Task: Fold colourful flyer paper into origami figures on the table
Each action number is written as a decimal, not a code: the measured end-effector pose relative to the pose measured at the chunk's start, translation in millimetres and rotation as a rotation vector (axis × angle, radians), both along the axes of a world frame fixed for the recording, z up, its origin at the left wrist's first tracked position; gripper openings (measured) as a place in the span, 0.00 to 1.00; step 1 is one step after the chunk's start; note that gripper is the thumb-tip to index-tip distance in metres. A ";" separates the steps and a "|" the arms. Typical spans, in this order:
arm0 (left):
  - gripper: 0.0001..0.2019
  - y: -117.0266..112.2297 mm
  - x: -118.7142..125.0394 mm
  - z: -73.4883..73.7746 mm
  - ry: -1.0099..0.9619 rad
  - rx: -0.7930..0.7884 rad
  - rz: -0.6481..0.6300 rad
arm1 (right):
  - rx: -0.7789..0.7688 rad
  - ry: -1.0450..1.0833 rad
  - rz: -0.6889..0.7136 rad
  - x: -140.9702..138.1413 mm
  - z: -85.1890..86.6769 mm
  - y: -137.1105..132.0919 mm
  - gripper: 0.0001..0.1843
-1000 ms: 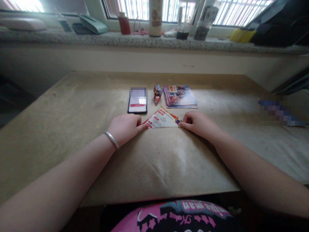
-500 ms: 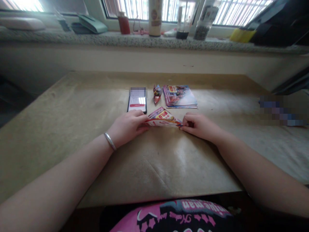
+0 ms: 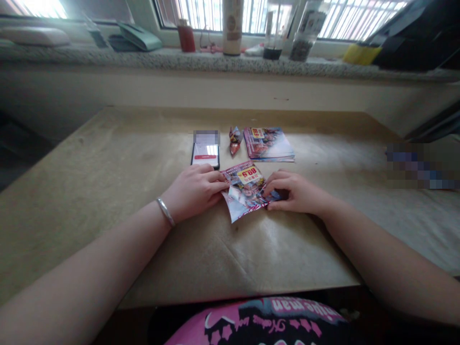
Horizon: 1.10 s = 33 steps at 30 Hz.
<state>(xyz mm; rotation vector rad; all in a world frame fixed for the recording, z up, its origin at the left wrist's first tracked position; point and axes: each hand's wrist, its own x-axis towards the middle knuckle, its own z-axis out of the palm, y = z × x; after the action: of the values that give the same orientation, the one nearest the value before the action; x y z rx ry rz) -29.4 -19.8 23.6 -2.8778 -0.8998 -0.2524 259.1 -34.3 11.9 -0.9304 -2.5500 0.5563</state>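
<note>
A square sheet of printed paper (image 3: 247, 189) with a yellow price label lies creased on the table between my hands, its near edge bent up slightly. My left hand (image 3: 196, 191), with a silver bangle at the wrist, is closed on the sheet's left edge; the thumb is mostly hidden. At the right edge, my right hand (image 3: 296, 191) holds the paper between thumb and curled fingers. Just beyond my left fingers lies a phone (image 3: 205, 155) with a lit screen. A small folded paper piece (image 3: 235, 142) sits beside a stack of similar printed sheets (image 3: 269, 143).
The table (image 3: 179, 268) has a pale brown cover and meets the wall at the back. Bottles and jars, including a red one (image 3: 186, 37), stand on the granite windowsill (image 3: 143, 57). A blurred flat item (image 3: 419, 165) lies at the far right.
The near part of the paper, folded up before, has come down toward me, so the sheet now lies opened out with its printed face showing. My right fingers have loosened slightly.
</note>
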 end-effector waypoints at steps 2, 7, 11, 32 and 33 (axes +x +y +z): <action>0.15 -1.2 0.6 -0.4 0.008 0.006 -0.011 | 0.015 -0.004 0.010 -0.1 0.8 -0.7 0.14; 0.15 -1.1 0.2 -2.4 0.000 0.068 -0.124 | 0.063 -0.016 0.018 -2.4 0.3 -3.0 0.11; 0.13 0.3 0.6 -3.4 0.007 0.087 -0.209 | 0.099 -0.032 0.011 -3.5 -0.9 -2.7 0.09; 0.16 -7.3 8.0 -1.2 0.010 -0.014 -0.231 | 0.431 -0.272 -0.011 -16.0 0.1 -11.4 0.15; 0.16 -7.6 8.3 -0.8 0.007 -0.014 -0.253 | 0.428 -0.269 -0.018 -16.1 0.1 -11.4 0.15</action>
<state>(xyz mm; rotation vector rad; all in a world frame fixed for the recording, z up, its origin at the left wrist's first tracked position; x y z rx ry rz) -21.1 -27.4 22.8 -3.0001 -0.5363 -0.2582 243.0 -45.7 12.0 -0.9147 -2.7295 -0.1336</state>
